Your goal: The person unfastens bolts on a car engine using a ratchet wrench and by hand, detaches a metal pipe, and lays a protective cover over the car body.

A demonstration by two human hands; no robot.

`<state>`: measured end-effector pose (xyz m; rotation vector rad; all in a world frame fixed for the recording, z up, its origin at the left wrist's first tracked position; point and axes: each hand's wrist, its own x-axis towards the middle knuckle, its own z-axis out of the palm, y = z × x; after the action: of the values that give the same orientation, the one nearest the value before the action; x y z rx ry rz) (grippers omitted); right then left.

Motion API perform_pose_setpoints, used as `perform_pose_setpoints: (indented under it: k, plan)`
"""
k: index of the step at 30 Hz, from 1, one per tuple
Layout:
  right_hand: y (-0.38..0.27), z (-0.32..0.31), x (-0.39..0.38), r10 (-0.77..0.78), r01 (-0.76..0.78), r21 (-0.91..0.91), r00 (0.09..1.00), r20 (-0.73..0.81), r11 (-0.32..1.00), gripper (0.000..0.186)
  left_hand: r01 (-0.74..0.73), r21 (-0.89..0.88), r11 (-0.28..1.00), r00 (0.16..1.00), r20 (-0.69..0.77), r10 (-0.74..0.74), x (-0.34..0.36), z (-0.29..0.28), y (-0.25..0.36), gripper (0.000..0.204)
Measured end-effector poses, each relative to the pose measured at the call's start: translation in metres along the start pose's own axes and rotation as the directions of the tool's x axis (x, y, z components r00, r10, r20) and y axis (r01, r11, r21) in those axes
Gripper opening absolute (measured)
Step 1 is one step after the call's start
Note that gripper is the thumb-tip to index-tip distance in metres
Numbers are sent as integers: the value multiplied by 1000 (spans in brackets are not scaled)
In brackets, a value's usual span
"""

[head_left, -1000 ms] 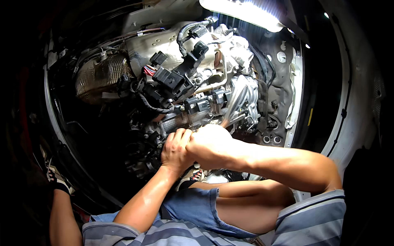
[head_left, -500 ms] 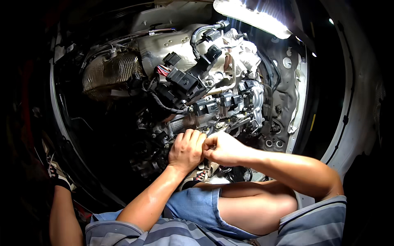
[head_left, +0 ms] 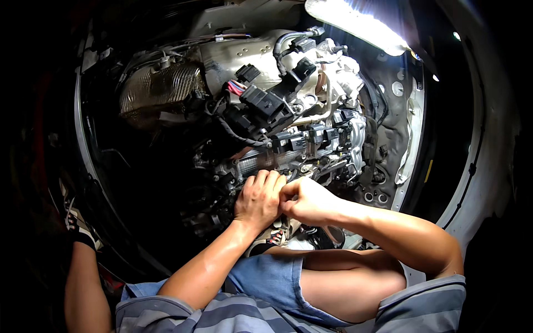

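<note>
My left hand (head_left: 259, 198) lies back-up over the near side of an engine (head_left: 261, 161), fingers together and curled down. Pressed against its thumb side is my right hand (head_left: 306, 201), closed with thumb and forefinger pinched. Whatever either hand holds is hidden behind the fingers. Just beyond the hands, a ribbed metallic tube (head_left: 261, 162) and black plug connectors (head_left: 288, 142) run across the engine. Further up, a larger black connector block (head_left: 266, 104) with coloured wires (head_left: 236, 87) stands on the engine.
A bright work lamp (head_left: 361, 25) hangs at the upper right. To the upper left sits a ribbed heat shield (head_left: 161, 91). My shoes (head_left: 272, 237) are low in the bay, one below my hands, the other at far left. Body panels (head_left: 413, 139) edge the right side.
The whole view has shifted slightly, so the engine appears a little further right. Both hands stay together in the same place on the engine with nearly the same grip.
</note>
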<state>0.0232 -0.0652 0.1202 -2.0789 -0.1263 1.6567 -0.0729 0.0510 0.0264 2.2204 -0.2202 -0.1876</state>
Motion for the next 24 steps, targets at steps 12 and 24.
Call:
perform_pose_setpoints:
  k: [12,24]
  plan:
    - [-6,-3,0,61,-61,2,998,-2,998,21,-39,56,998,997,-70,43,-2,5,-4,28]
    - [12,-33,-16,-603,428,-863,773,197,267,33,-44,36,998,997,-56,46,4,5,0,12]
